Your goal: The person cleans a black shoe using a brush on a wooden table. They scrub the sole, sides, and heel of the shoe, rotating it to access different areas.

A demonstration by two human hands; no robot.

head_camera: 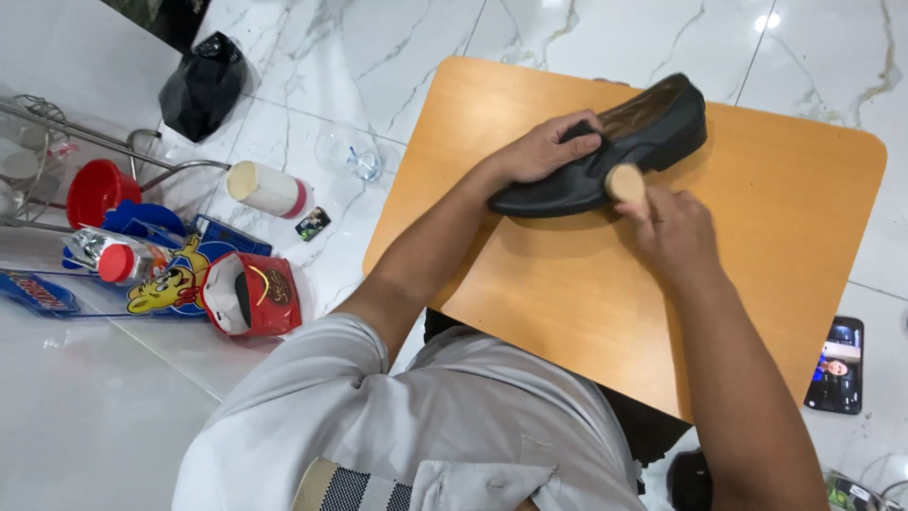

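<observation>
Your left hand (544, 149) presses flat on the black shoe (605, 151) on the desk (567, 293); your right hand (667, 227) grips a round wooden brush (626, 182) at its side, polishing seemingly midway.

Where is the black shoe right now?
The shoe lies on the wooden table, near its far edge. The left hand presses on it, and the right hand holds a brush against its side.
</observation>
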